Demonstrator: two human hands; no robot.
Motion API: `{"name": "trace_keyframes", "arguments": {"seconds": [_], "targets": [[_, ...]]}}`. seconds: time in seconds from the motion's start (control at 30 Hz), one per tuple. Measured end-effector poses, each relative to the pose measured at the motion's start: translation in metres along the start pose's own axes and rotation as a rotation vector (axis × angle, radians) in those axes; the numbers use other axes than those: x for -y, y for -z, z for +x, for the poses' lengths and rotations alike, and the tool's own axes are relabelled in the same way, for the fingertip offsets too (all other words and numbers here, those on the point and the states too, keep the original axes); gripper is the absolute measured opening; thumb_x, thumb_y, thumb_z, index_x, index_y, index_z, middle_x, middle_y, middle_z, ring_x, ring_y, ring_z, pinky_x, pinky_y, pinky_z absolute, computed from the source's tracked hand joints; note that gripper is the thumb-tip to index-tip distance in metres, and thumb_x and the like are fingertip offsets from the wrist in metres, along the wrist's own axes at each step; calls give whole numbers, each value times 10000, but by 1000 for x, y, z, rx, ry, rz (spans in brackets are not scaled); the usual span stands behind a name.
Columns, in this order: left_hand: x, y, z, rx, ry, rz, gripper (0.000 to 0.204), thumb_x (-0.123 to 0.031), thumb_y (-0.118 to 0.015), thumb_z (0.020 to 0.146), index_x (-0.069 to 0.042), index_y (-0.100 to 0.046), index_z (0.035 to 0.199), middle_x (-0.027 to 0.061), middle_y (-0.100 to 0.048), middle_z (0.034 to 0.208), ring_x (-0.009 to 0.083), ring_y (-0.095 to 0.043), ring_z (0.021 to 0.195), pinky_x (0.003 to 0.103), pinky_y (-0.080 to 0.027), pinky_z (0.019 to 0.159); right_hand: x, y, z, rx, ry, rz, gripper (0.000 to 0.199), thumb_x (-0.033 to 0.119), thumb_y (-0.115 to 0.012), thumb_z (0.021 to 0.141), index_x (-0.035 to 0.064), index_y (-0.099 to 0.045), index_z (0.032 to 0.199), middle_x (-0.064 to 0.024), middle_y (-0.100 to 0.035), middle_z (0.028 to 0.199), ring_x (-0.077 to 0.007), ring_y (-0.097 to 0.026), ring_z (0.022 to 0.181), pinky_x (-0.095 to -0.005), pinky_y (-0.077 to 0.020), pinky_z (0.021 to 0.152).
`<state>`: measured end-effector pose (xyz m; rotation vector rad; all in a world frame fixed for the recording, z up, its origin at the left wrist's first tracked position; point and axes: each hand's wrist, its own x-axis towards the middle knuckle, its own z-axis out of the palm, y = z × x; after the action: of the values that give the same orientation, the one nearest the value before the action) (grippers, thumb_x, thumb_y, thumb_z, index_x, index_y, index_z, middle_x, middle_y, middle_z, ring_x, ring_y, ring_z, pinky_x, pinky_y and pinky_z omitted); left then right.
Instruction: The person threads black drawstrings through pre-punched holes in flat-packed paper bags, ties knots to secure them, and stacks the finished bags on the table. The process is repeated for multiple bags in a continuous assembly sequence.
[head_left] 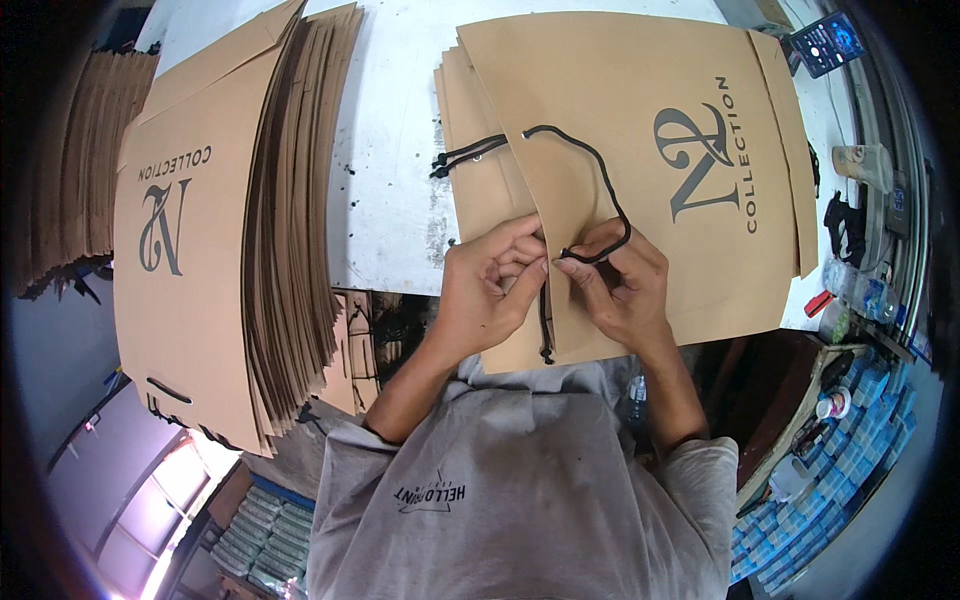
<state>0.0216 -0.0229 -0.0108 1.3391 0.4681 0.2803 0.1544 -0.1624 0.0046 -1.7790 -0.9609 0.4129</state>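
Note:
A brown paper bag (620, 90) with dark print lies on top of a few more bags. From an eyelet near its open left edge, a black cord (612, 190) loops round to a second spot lower on that edge. There my right hand (625, 285) pinches the cord between thumb and fingers, against the paper. My left hand (498, 285) is closed at the same edge, its fingertips partly behind the paper; whatever they hold is hidden. Knotted black cord ends (440, 165) stick out from a bag underneath, and another knotted end hangs below my left hand.
A thick stack of brown paper bags (190, 300) stands to the left on the white table (390, 200), with another bundle (85, 150) beyond it. At the right edge are a lit phone (828, 45), a plastic cup (862, 165) and a small red object (819, 304).

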Motion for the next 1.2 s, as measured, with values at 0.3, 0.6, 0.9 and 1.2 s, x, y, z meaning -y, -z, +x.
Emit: {"name": "trace_keyframes", "arguments": {"seconds": [0.3,0.6,0.9,1.2], "targets": [[-4,59,-11,-577,-241,425,311,88,-666,836,48,-701,1143,57,-705,932,114,-667,812,242,-554,748,-25,5,-7,-164,-12,112,196,40,-836,830,2,-686,949,-107,-661,895,-158,-618,759,-263,-480,639],[-33,28,-40,-274,-346,160,248,44,-702,870,64,-697,1117,77,-677,891,106,-638,758,241,-523,714,52,-31,2,81,220,114,282,-73,-755,836,-31,-710,1112,-126,-694,978,-249,-660,805,-357,-547,698],[-24,8,-22,-155,198,-256,226,-16,-702,964,14,-689,1188,30,-680,911,70,-632,756,217,-500,658,43,-36,-6,-136,162,177,134,-83,-726,859,-42,-734,987,-131,-701,959,-255,-692,778,-341,-556,686],[-13,24,-13,-222,-493,547,155,84,-730,864,25,-679,998,127,-712,917,170,-700,785,266,-546,687,26,-33,3,172,26,-29,131,-32,-692,921,-21,-708,1051,-100,-636,948,-156,-622,818,-309,-494,702]]}}
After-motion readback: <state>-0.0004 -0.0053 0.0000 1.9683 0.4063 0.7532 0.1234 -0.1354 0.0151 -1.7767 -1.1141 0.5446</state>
